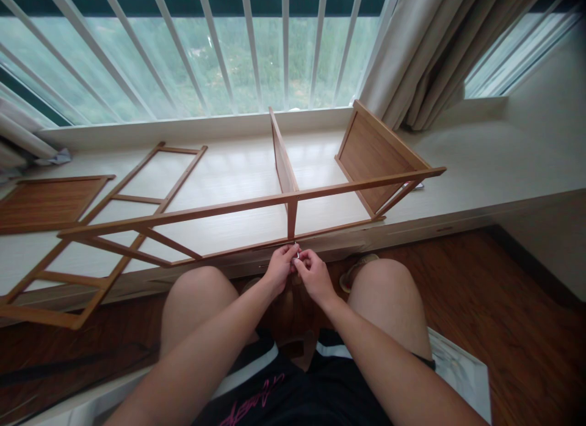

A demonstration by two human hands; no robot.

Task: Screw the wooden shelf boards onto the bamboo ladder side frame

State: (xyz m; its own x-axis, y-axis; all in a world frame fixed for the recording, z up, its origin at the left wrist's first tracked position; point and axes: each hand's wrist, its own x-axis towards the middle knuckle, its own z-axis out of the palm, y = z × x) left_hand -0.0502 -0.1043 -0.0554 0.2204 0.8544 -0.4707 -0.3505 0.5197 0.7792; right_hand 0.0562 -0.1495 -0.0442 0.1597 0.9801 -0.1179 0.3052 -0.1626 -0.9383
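Between my knees, at the front edge of the window ledge, both hands meet at the lower rail of a partly joined wooden shelf frame [229,209]. My left hand [281,267] is closed, its fingertips at the rail near the middle shelf panel [282,154]. My right hand [314,273] pinches a small shiny metal piece, perhaps a hex key [297,254], right beside the left fingertips. What the left fingers hold is too small to make out. Toward the right end of the frame stands another wooden shelf panel [379,157], tilted.
A loose ladder-like wooden frame [116,255] lies at the left, partly over the ledge [480,151]. Another flat wooden panel [50,200] rests at the far left. Behind are a barred window [256,54] and a beige curtain [425,54]. Dark wooden flooring [494,304] lies below.
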